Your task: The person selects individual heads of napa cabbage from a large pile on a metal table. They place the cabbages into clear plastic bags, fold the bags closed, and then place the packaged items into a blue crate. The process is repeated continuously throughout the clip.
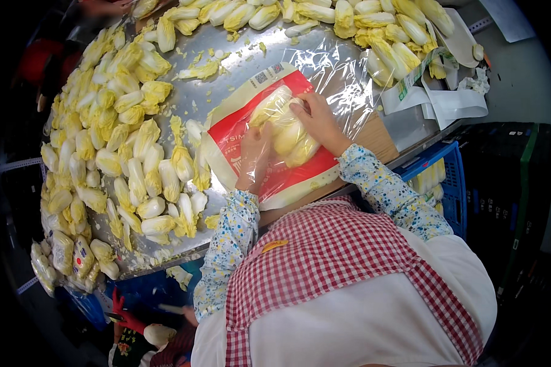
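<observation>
In the head view, the person works with two bare hands over a metal table (208, 46). The task's thing, a small group of pale yellow-and-white cabbages (284, 131), lies on a large red-and-cream printed sheet (297, 178) near the table's front edge. A clear, shiny plastic film (343, 73) seems to cover this group and reaches toward the upper right.

The left hand (255, 153) is at the left side of the group, with its fingers pointing toward it. Reflections lie over this hand, so one cannot tell whether its grip pinches the film or only supports the cabbages. The right hand (320, 122) is at the upper right side; in its grip the thumb and forefinger bend toward each other beside the group, but what is between them is not clear.

By judgement, the step in hand is wrapping: the cabbages are gathered, and the film is not yet closed neatly around them. The next move probably calls for drawing the film tight and folding its loose part under, while the other hand keeps the cabbages together.

To the left is a big heap of loose yellow cabbages (113, 122); below it, several film-wrapped cabbage packs (82, 254) are piled at the corner.
</observation>
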A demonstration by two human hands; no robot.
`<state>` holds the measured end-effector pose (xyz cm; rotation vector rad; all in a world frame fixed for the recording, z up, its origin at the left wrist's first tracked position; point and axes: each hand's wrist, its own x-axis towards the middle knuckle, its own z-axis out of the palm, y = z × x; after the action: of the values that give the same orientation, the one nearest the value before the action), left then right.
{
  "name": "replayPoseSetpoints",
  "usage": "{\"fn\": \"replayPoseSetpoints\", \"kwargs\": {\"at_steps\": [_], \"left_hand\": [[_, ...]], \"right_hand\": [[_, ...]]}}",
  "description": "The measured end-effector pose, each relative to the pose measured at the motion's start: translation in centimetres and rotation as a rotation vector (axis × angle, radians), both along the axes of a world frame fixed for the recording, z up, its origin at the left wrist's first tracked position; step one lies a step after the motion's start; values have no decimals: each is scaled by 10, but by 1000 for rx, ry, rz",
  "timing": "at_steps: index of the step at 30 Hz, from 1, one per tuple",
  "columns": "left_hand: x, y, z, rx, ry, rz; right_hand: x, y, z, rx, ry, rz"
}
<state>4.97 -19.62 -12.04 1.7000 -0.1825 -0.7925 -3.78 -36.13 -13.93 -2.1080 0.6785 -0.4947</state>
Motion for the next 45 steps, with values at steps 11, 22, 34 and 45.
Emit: {"fn": "replayPoseSetpoints", "kwargs": {"at_steps": [11,22,34,45], "left_hand": [[-23,-5,-2,-15,-224,36],[-24,6,-2,105,-657,-102],[-40,19,-26,-149,-695,-113],[-16,-8,39,-282,325,31]], "right_hand": [[-11,-7,-15,128,-86,20],[-4,-1,-18,-19,-111,-118],[-8,3,-12,134,-50,-17],[-4,7,6,-128,-169,29]]}}
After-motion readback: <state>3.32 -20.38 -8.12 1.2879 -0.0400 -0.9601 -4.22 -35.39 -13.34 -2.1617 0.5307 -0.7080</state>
